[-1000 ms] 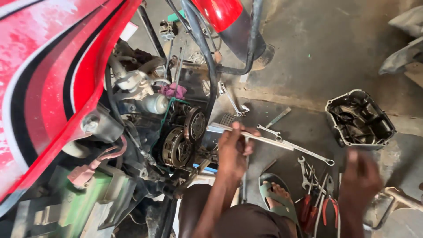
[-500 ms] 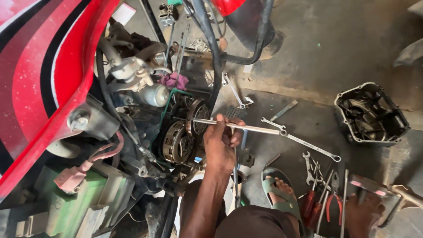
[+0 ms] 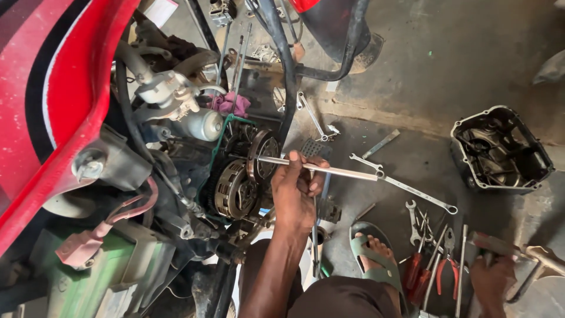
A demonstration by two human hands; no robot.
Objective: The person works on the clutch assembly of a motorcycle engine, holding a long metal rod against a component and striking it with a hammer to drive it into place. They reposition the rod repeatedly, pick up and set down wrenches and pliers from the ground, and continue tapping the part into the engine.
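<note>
Two hands worked: the left hand (image 3: 297, 191) had its fingers closed around a long metal rod (image 3: 318, 169) whose tip met the engine's clutch (image 3: 235, 188); holding it level seemed wise. The right hand (image 3: 491, 280) reached among floor tools (image 3: 435, 247), grip unclear.

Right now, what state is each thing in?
left hand: gripping the metal rod.
metal rod: level, its tip at the engine.
clutch: exposed, cover off.
engine cover: on the floor, inside facing up.
right hand: at the tools on the floor; grip unclear.
</note>
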